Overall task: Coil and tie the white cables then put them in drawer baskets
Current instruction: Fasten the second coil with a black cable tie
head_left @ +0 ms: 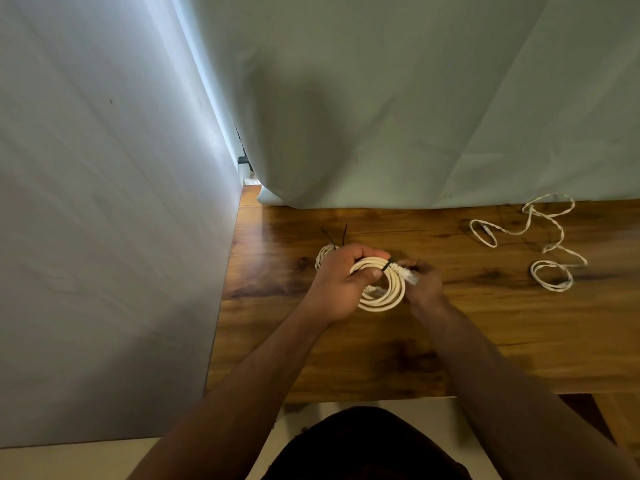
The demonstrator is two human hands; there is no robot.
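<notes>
A white cable coil (388,294) is held just above the wooden table (485,341). My left hand (341,282) grips the coil's upper left side, thumb pressed over the loops. A black tie (388,264) wraps the coil at its top. My right hand (424,280) is blurred and pinches the coil's right side, where a clear connector (412,278) sticks out. Behind my left hand lies a second white coil (323,256) with black tie ends (334,237) pointing up. A loose, uncoiled white cable (540,237) sprawls at the table's far right.
A pale cloth (415,116) hangs behind the table and meets its far edge. A grey panel (104,237) stands along the table's left side. The table's front edge runs just before my body. No drawer baskets are in view.
</notes>
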